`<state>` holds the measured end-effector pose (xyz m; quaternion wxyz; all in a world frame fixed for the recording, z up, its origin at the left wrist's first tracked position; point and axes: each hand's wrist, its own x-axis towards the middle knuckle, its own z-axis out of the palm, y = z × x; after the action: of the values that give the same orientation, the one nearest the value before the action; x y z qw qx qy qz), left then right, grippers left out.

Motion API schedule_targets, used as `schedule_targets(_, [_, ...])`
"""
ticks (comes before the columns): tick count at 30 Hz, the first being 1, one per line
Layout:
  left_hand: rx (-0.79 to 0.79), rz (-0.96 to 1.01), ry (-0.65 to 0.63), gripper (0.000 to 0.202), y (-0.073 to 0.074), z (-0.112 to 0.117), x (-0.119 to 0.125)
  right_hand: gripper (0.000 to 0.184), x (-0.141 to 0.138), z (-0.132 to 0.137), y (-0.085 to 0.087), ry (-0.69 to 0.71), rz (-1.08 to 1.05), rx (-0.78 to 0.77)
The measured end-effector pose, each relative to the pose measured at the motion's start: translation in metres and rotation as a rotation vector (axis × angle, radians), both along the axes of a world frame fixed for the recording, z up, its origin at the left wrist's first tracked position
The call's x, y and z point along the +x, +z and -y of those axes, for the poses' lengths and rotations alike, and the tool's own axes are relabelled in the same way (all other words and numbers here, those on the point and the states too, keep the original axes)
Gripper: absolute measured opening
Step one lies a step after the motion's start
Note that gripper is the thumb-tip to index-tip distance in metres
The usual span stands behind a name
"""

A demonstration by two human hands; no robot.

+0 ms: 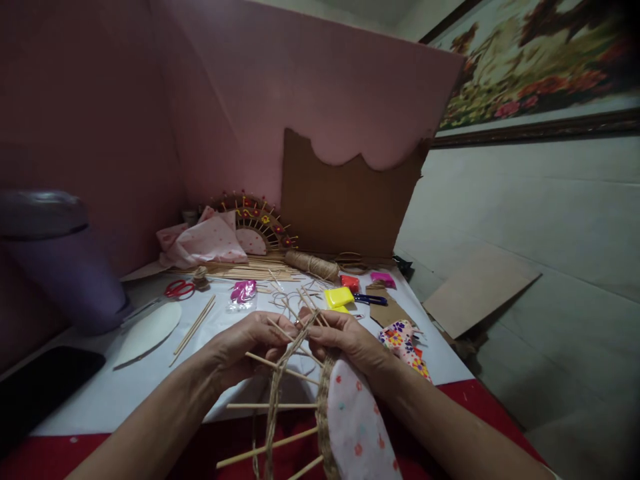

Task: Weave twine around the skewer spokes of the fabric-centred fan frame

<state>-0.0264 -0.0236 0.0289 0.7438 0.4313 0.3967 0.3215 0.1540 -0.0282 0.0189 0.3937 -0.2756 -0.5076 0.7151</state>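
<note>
Over table (135, 377), L hand (254, 339) nr R hand (345, 335), both pinching twine weave (324, 403).

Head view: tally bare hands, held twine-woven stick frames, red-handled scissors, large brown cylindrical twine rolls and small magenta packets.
Bare hands: 2
Twine-woven stick frame, held: 1
Red-handled scissors: 1
Large brown twine roll: 1
Small magenta packets: 2
Total: 7
</note>
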Motion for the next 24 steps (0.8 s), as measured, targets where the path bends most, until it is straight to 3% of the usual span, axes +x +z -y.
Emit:
schedule_targets(4, [0.068,-0.055,0.054,0.008,0.0042,0.0023,-0.0022,0.020,0.0007,-0.0003,0.0018,-0.022,-0.003,-0.012])
schedule_targets(14, [0.181,-0.200,0.050,0.016,0.0008,-0.0016,-0.0056,0.024,-0.0020,-0.0012,0.0010,-0.156,-0.057,-0.049])
schedule_targets(24, [0.208,-0.244,-0.014,0.016,0.0003,0.0015,-0.0038,0.029,0.0022,-0.0063,0.0023,-0.063,-0.009,-0.007])
